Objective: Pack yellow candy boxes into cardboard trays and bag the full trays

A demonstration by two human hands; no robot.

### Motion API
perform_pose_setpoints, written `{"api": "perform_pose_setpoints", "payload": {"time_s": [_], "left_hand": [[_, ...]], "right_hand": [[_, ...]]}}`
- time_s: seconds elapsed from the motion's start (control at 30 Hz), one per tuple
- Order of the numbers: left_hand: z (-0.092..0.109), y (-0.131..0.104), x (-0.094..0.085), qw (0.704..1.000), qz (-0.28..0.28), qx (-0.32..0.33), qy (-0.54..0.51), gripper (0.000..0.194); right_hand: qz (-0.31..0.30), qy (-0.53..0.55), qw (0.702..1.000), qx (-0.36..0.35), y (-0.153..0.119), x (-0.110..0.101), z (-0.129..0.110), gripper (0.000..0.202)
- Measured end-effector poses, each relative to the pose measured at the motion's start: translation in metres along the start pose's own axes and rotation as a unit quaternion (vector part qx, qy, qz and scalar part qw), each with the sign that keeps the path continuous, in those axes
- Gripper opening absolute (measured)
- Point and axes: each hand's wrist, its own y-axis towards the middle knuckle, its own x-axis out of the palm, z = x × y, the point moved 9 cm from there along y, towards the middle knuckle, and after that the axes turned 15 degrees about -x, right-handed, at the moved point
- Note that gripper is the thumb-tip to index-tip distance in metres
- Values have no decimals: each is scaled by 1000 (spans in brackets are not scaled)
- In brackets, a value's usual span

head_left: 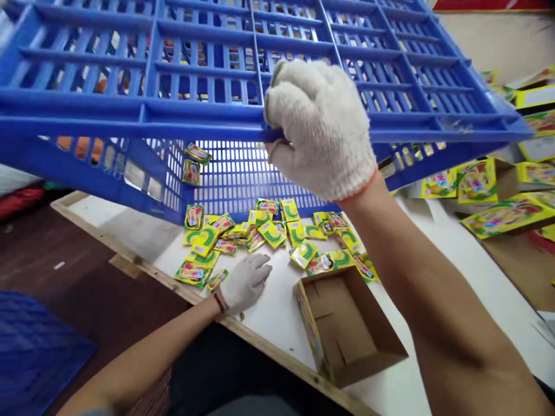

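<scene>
My right hand (323, 127), in a white knit glove, is wrapped round the edge of a large blue plastic crate (203, 118). The crate is tipped over, its slatted side toward me and its open mouth facing down to the table. Yellow and green packets (272, 233) lie loose in a spread below it, and a couple more rest against the crate's inner wall. My left hand (246, 283), also gloved, lies on the white tabletop with its fingers stretched out, next to a small packet (217, 279). An open cardboard box (347, 329), with nothing in it, stands to the right.
The white table (277, 323) has a wooden edge facing me. Several printed yellow boxes (477, 180) are piled on the right. Another blue crate (39, 352) stands at the lower left, above a dark floor (117, 300).
</scene>
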Motion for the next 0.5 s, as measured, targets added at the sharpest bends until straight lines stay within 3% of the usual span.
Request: {"api": "perform_pose_setpoints", "payload": {"time_s": [0.1, 0.2, 0.33, 0.5], "left_hand": [[-23, -26, -44, 992, 110, -6, 56, 30], [-46, -42, -64, 986, 137, -35, 88, 23], [-44, -32, -48, 994, 90, -28, 54, 20], [-28, -15, -37, 996, 83, -15, 22, 17]], "right_hand": [[-16, 9, 1000, -19, 11, 1, -4, 28], [-3, 84, 996, -9, 10, -1, -10, 17], [7, 117, 993, -9, 17, 1, -13, 16], [-5, 8, 997, -79, 43, 7, -19, 36]]}}
